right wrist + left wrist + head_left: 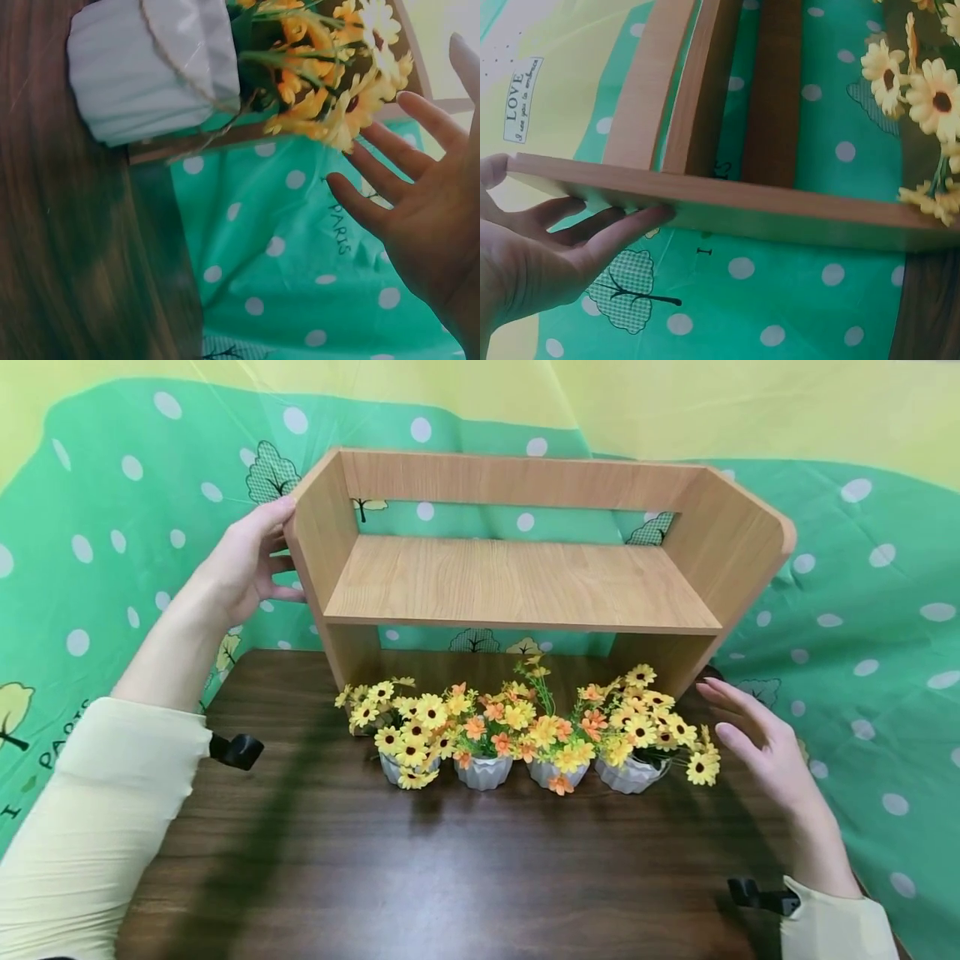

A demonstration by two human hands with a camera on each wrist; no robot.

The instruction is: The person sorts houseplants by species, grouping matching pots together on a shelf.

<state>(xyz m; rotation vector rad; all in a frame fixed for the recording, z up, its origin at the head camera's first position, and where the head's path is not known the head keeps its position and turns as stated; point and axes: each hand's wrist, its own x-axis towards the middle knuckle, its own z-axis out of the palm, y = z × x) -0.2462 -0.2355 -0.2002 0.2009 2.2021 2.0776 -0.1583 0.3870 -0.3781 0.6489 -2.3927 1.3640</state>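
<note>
A light-wood desk shelf (517,581) stands at the back of the dark table. Against the outside of its left side panel (742,214) rests my left hand (243,564), with one fingertip at the panel's end edge and the others touching its face. My right hand (768,752) is in the air beside the rightmost flower pot (632,774), its fingers spread and holding nothing. Close to those fingers, in the right wrist view, are yellow flowers (352,112) above a white ribbed pot (150,71) tied with twine. Several such potted flowers stand in a row before the shelf.
The dark wooden table (450,868) stretches toward me in front of the pots. Behind and beside it hangs a green and yellow cloth (862,610) with white dots and printed trees. A black wrist mount (236,752) sticks out from my left sleeve.
</note>
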